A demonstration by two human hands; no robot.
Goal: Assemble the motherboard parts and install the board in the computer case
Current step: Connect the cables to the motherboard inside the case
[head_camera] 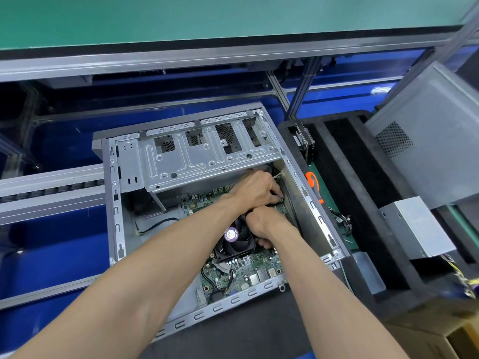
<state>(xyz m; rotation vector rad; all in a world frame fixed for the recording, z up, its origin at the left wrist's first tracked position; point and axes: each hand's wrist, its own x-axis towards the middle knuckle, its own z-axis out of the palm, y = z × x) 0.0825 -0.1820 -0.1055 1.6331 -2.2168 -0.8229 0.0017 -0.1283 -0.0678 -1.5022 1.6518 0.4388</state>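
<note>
Inside computer case (112, 177), above motherboard (243, 270): both hands curled, left hand (255, 189), right hand (263, 224), apparently pinching cable.

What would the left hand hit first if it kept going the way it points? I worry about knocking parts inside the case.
Probably the case's right side wall: the left hand points toward it over the motherboard, fingers already near a white cable. Depth is unclear.

Motherboard (241, 270) lies in the open case (114, 203) at frame centre, drive cage (207, 156) behind it; foam tray (363, 193) sits right of the case, power supply (417, 229) on it at far right.
</note>
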